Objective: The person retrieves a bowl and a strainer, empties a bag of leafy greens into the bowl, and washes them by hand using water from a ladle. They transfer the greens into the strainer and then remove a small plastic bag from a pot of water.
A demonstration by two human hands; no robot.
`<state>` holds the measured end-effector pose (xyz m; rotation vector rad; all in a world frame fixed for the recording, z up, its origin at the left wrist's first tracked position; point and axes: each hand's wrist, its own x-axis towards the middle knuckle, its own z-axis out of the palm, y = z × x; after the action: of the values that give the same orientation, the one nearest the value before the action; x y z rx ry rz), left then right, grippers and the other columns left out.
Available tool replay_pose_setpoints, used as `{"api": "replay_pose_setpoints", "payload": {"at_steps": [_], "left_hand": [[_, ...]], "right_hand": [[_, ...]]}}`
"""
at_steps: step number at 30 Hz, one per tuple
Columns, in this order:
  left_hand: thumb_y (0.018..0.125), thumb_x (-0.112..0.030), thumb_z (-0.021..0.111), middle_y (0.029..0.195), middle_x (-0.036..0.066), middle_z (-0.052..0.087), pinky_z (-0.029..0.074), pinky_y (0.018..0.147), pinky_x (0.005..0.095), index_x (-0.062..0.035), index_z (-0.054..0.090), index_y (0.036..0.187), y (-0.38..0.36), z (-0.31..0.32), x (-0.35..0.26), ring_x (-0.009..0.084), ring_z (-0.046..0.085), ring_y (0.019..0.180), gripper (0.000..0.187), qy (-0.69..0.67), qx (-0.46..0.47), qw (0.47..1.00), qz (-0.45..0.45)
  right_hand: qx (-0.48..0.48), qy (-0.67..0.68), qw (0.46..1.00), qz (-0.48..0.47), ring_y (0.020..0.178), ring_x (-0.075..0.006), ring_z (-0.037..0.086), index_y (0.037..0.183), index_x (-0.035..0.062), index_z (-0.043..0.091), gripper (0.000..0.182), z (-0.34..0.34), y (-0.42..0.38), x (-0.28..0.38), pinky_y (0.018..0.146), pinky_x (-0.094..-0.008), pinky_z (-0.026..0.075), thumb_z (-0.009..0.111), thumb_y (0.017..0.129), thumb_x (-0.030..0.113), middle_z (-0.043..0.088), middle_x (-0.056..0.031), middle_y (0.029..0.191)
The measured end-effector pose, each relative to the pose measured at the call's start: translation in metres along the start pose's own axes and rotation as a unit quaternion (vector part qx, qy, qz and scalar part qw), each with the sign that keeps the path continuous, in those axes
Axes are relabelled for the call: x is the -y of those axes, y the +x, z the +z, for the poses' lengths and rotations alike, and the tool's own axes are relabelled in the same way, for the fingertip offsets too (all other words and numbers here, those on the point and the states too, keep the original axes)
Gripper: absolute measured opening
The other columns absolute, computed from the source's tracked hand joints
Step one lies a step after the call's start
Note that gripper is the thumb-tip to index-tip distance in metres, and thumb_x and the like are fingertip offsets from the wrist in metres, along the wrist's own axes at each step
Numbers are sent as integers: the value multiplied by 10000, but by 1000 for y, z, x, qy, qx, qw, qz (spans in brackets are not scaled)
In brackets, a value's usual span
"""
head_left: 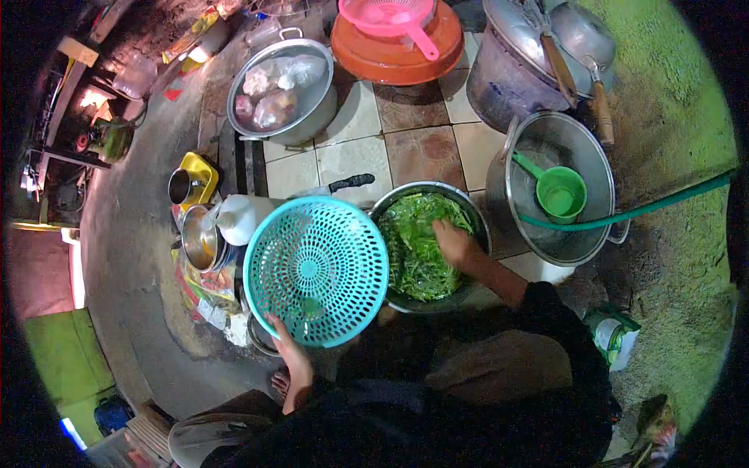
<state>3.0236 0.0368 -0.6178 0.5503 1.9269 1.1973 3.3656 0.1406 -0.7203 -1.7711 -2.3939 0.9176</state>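
Note:
My left hand (290, 355) grips the near rim of a turquoise plastic colander (309, 269), thumb over the edge. A small green leafy scrap (310, 306) lies inside the colander, which is tilted slightly. Just right of it stands a metal bowl (482, 226) filled with shredded green vegetables (413, 249), apparently in water. My right hand (455, 243) reaches into this bowl from the right, its fingers curled down into the greens and partly hidden by them. Behind the colander, a knife with a black handle (353, 183) rests on the tiles.
At right, a large metal pot (511, 183) holds a green dipper (562, 195), with a green hose (663, 204) across it. Farther back are a pot of bagged food (331, 109), an orange-brown basin (398, 66), a pink strainer (421, 39) and a lidded pot (507, 86). A white jug (236, 220) stands left.

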Motion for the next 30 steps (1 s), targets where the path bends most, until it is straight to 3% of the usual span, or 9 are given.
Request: {"api": "replay_pose_setpoints", "payload": {"at_steps": [6,9,12,15,17,18,22,25,30], "left_hand": [[961,-450,400,1418,156,311,214,1077,347,53,226,1403,20,8,28,233,312,1294,691,-32,8,999,20],[964,-441,400,1388,149,351,239,1062,347,52,260,1387,24,9,35,231,349,1262,665,-44,16,998,34],[966,-437,398,1352,134,394,259,1045,348,31,284,1380,14,16,23,225,389,1222,635,-69,11,997,30],[964,-442,401,1346,122,403,274,1037,348,17,287,1381,16,14,28,224,399,1212,631,-68,8,998,-2],[963,-447,398,1342,118,408,300,1023,352,2,287,1383,21,12,35,222,406,1208,625,-59,0,998,14],[932,-507,417,1357,128,394,297,1030,360,0,271,1398,21,11,35,232,387,1233,704,-79,27,996,-3],[904,-570,425,1348,141,403,355,995,385,-7,283,1396,24,12,49,250,436,1203,762,-92,47,994,-33],[899,-591,412,1339,142,414,379,978,378,2,296,1385,25,16,57,247,469,1168,776,-133,78,987,-54],[934,-550,354,1285,141,460,366,989,357,30,323,1352,17,26,45,224,473,1147,715,-70,87,992,-54]], "right_hand": [[-103,-253,962,0,1076,-527,464,1397,62,296,698,48,-44,9,938,-536,389,603,774,127,246,-368,1354],[25,-170,985,18,1077,-547,451,1436,153,255,772,66,-42,6,961,-588,343,644,773,223,151,-359,1406],[-73,-154,985,-7,1072,-517,475,1387,157,360,745,98,-14,-25,952,-535,380,689,731,282,225,-325,1401],[-9,-110,993,49,1066,-436,520,1296,100,474,653,93,12,-48,936,-464,416,700,709,273,392,-262,1342],[-207,142,966,-62,1041,-339,567,1196,64,551,503,96,21,-82,901,-397,450,664,724,198,550,-199,1201],[-139,283,945,-87,1013,-295,585,1198,54,539,483,73,28,-81,885,-377,455,623,722,77,605,-175,1103],[-102,156,982,19,983,-263,592,1157,38,541,463,-12,-2,-28,880,-341,452,610,702,-12,614,-153,1053],[-115,225,968,-12,1000,-321,586,1123,58,522,427,-39,-17,-19,891,-372,453,681,730,107,618,-162,1023],[-108,299,948,-6,963,-237,609,1115,62,514,403,-132,-42,65,842,-338,477,672,744,67,617,-134,1009]]}}
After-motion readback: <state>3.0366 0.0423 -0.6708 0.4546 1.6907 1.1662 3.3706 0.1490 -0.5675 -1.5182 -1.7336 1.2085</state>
